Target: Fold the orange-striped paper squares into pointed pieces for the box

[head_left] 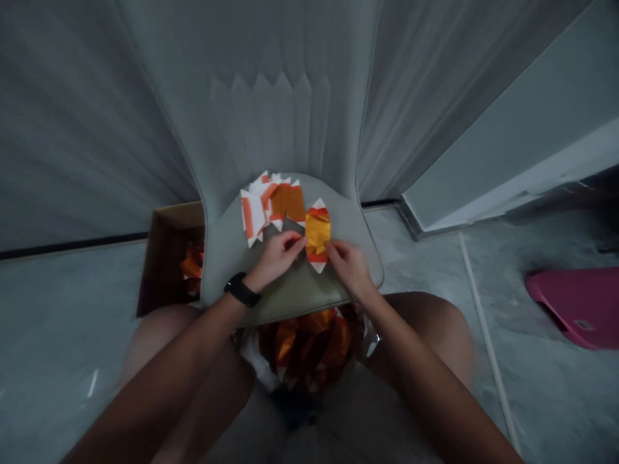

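Note:
A folded paper piece with a gold middle and orange-and-white ends (318,233) lies on the grey chair seat (290,290) in front of me. My left hand (276,256), with a black watch on the wrist, pinches its left edge. My right hand (349,265) pinches its right lower edge. Just behind it lies a small stack of folded orange-and-white papers (271,205). A heap of shiny orange and gold papers (309,348) rests between my knees, below the seat edge.
A brown cardboard box (167,258) holding more orange papers stands on the floor left of the chair. The chair's grey back rises ahead, with curtains behind it. A pink flat object (575,306) lies on the floor at right, and a thin white rod (486,341) runs along the floor.

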Tool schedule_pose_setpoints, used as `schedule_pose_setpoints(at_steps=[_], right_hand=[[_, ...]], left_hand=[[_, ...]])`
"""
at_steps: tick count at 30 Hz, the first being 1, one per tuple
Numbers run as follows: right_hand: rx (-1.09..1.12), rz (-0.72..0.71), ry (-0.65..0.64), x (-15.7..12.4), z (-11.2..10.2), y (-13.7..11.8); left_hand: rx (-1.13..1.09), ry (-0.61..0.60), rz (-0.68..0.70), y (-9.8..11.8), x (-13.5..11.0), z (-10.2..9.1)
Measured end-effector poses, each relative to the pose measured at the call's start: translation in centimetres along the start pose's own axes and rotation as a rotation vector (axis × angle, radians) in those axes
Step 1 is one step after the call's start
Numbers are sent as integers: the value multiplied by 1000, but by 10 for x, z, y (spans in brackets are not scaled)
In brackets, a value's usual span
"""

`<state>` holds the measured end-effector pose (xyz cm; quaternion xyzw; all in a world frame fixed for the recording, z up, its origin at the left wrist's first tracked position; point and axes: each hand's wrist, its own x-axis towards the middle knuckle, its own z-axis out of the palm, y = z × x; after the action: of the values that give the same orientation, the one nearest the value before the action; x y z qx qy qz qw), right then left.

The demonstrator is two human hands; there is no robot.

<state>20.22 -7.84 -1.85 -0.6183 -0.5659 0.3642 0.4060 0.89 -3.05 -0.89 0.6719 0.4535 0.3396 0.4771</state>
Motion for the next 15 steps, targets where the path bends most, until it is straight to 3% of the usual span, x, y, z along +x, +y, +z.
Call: schedule_pose_setpoints(at_steps=[9,15], right_hand=[[91,27,-80,7,-8,-11],[102,6,-31,10,-1,-11]], left_hand=[[31,-26,-8,-2,5,-6],[16,58,1,5,-4,-14]])
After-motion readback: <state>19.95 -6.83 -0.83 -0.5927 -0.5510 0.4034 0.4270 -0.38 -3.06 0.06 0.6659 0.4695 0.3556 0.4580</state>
